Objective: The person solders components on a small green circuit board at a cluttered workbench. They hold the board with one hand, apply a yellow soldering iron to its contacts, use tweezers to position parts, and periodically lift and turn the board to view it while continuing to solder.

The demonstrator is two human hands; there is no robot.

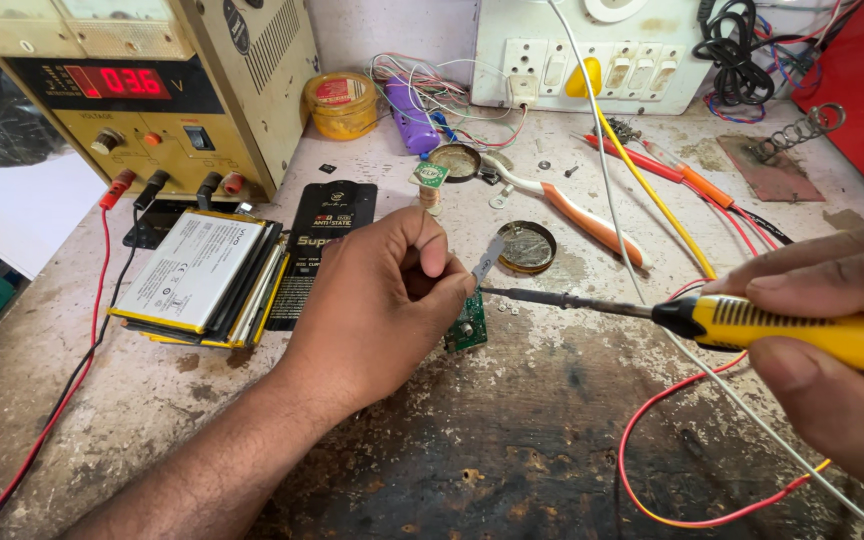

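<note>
The left hand has its grip closed tight on a small green circuit board. The board stands on its edge on the worn grey surface, and most of it hides behind the fingers. A thin silver metal strip sticks up from between the thumb and the fingers.

The right hand has its grip closed around the yellow handle of a soldering iron. The iron's dark metal tip points left and meets the top of the green board, just beside the left thumb.

Near the hands, a round silver coin battery lies flat on the surface. A thin red wire loops under the right hand, and a yellow wire and a white wire run across the surface from the back.

To the left of the left hand is a stack of flat phone batteries, with a black packet beside it. Behind them stands a tan power supply box with red glowing digits. A red lead and a black lead hang from it.

Farther back lie orange-handled pliers, a small yellow round tin and a white wall socket board.
</note>
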